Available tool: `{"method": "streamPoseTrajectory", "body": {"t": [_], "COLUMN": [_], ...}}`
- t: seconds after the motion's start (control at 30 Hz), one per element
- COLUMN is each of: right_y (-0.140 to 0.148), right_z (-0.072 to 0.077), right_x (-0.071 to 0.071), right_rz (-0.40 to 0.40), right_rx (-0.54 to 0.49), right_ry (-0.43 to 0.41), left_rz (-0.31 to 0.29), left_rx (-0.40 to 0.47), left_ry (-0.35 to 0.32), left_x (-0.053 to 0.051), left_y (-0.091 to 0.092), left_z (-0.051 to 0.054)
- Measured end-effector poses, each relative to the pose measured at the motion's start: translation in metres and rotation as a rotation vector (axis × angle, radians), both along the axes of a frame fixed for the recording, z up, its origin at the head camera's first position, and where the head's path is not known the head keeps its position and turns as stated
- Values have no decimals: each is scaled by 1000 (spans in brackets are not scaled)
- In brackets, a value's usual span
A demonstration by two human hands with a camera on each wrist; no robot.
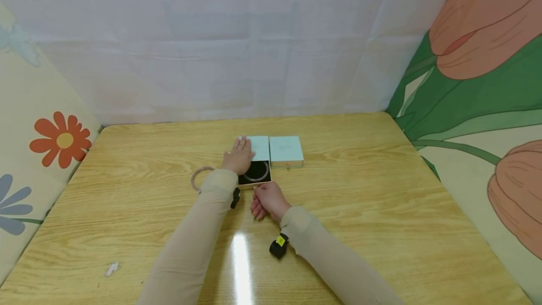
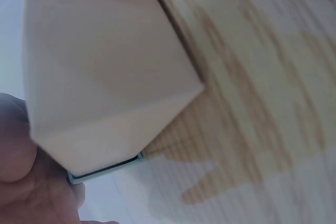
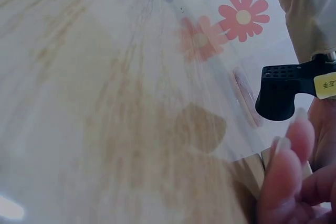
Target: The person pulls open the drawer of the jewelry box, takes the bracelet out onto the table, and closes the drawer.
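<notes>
Two bangles, two pale blue boxes, one box open under the hands

Head view: the open box [image 1: 256, 184] sits on the wooden table [image 1: 360, 178], its blue lid [image 1: 260, 147] folded back and a bangle [image 1: 257, 180] lying in the black lining. A closed box [image 1: 286, 148] is just to the right; a loose bangle [image 1: 194, 176] lies beside the left sleeve. The box looks light and stiff, probably card, best held by its side walls; the bangle seems hard, smooth and perhaps brittle, so a gentle pinch on the rim would suit. The left hand [image 1: 239, 156] reaches forward, fingers extended over the left edge of the lid. The right hand [image 1: 270, 201] is turned on its side by the front wall, fingers curled; whether thumb and forefinger pinch anything I cannot tell.

Left wrist view: the box's cream corner fills the centre, with part of the hand at lower left.

Right wrist view: bent fingertips show at lower right with nothing visible between them, near a black device [image 3: 278, 98]
</notes>
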State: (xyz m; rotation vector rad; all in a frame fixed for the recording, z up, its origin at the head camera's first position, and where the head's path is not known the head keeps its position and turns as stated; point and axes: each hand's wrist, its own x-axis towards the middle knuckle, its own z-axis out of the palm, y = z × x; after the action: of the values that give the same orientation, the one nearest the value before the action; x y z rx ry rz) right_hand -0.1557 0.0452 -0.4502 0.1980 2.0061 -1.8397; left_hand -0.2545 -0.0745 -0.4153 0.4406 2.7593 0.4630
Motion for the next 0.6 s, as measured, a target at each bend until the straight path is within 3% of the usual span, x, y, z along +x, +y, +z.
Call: {"method": "streamPoseTrajectory", "body": {"t": [0.6], "right_y": [6], "right_z": [-1], "right_x": [2], "right_rz": [30], "right_rx": [2], "right_ry": [30], "left_rz": [10], "left_rx": [12], "left_ry": [-5], "left_x": [3], "left_y": [1], "left_z": [3]}}
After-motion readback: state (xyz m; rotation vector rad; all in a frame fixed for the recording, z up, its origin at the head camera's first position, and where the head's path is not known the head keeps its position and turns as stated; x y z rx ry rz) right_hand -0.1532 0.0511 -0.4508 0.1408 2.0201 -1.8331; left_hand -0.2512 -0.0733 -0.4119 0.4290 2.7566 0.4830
